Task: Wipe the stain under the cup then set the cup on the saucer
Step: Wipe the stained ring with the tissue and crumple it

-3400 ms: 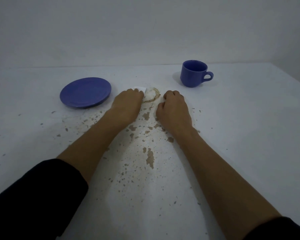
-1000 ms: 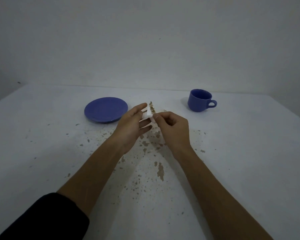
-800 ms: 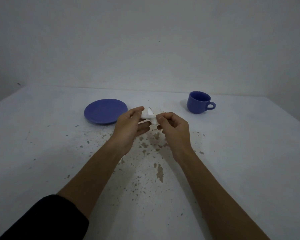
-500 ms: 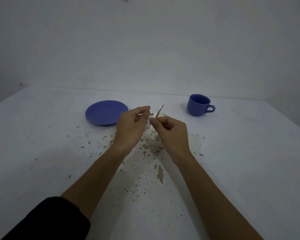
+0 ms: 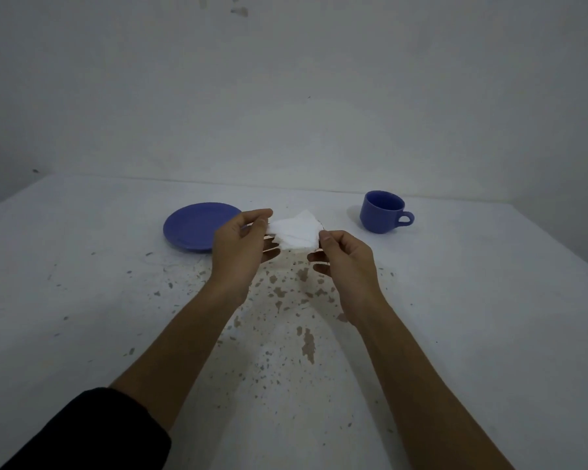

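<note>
A white tissue (image 5: 296, 233) is held above the table between both hands. My left hand (image 5: 240, 251) pinches its left edge and my right hand (image 5: 345, 262) pinches its right edge. Its clean white face is turned to me. A blue saucer (image 5: 192, 228) lies flat on the table, left of my left hand. A blue cup (image 5: 382, 212) stands upright at the back right, handle pointing right, apart from both hands. The tissue and hands hide the spot on the table behind them.
The white table (image 5: 82, 300) has chipped paint, with brown flecks (image 5: 308, 344) spread under and between my forearms. A bare white wall (image 5: 286, 96) rises behind the table's far edge. The right table edge runs diagonally at the right.
Earlier my hands pressed the tissue on a brown ring stain on the table. They have since lifted it and spread it between them, showing the white side.
</note>
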A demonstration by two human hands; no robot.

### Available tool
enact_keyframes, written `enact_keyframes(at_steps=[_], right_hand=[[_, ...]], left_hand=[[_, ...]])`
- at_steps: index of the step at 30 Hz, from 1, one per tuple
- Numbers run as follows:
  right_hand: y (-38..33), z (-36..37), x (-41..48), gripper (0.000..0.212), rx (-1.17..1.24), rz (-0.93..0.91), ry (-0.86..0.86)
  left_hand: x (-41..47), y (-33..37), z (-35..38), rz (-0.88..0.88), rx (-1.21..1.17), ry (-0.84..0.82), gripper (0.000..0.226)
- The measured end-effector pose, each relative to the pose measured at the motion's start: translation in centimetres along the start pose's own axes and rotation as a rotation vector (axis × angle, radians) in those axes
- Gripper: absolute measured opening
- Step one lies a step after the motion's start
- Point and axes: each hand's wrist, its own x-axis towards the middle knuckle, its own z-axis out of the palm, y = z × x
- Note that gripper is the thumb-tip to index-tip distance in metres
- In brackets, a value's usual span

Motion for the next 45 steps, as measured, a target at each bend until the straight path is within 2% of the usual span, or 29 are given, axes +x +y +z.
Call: enact_keyframes(at_steps=[3,6,8,10,13,16,19,22,26,28,31,34,36,39,42,45], right_hand=[[0.0,-0.1,0.0,0.019,0.048,0.017,-0.018],[0.1,0.4,-0.2,0.021,-0.03,-0.05,-0.048],[0.2,0.7,-0.3,0.025,-0.16,-0.138,-0.05],[0.1,0.6,-0.3,0.025,-0.217,-0.194,-0.051],[0.2,-0.2,0.0,0.02,-0.213,-0.23,-0.053],[0.3,-0.6,0.0,0.013,-0.211,-0.21,-0.011],[0.1,-0.6,-0.2,0.015,-0.076,-0.118,0.011],[-0.5,-0.8,0.1,0.019,0.192,0.102,0.052],[-1.2,-1.0,-0.1,0.029,0.497,0.33,0.034],[-1.1,-1.4,-0.3,0.028,0.654,0.417,-0.021],[-0.8,-2.3,-0.5,0.027,0.845,0.5,-0.12],[-1.1,-2.4,-0.6,0.046,0.878,0.514,-0.23],[-1.5,-2.2,-0.7,0.043,0.891,0.524,-0.266],[-1.0,-2.3,-0.7,0.03,0.65,0.523,-0.323],[-1.0,-2.6,-0.4,0.029,0.587,0.561,-0.234],[-1.9,-3.6,0.3,0.022,0.585,0.59,-0.059]], left_hand=[[-0.1,0.3,-0.1,-0.06,0.013,-0.015,0.02],[-0.8,0.7,0.5,-0.114,0.242,-0.148,0.03],[-1.4,0.8,0.8,-0.053,0.398,-0.228,0.034],[-1.6,0.6,0.8,0.073,0.424,-0.29,0.028],[-1.1,0.3,0.1,0.111,0.354,-0.207,0.014],[-0.9,0.6,0.1,0.119,0.289,-0.125,0.022],[-0.9,0.7,0.4,0.103,0.26,-0.079,0.021],[-0.6,1.0,0.3,-0.094,0.076,-0.084,0.01],[0.0,0.7,0.0,-0.33,-0.149,-0.125,0.028],[0.1,0.3,0.3,-0.359,-0.18,-0.146,0.031],[0.0,0.1,0.7,-0.317,-0.162,-0.18,0.022],[-0.2,0.3,0.9,-0.16,-0.001,-0.258,0.017],[-0.2,0.3,1.0,-0.109,0.072,-0.238,0.017],[0.1,-0.2,1.2,-0.135,0.131,-0.18,0.017],[0.4,-0.3,1.1,-0.244,0.117,-0.152,0.013],[1.2,-0.8,0.5,-0.245,0.112,-0.089,0.024]])
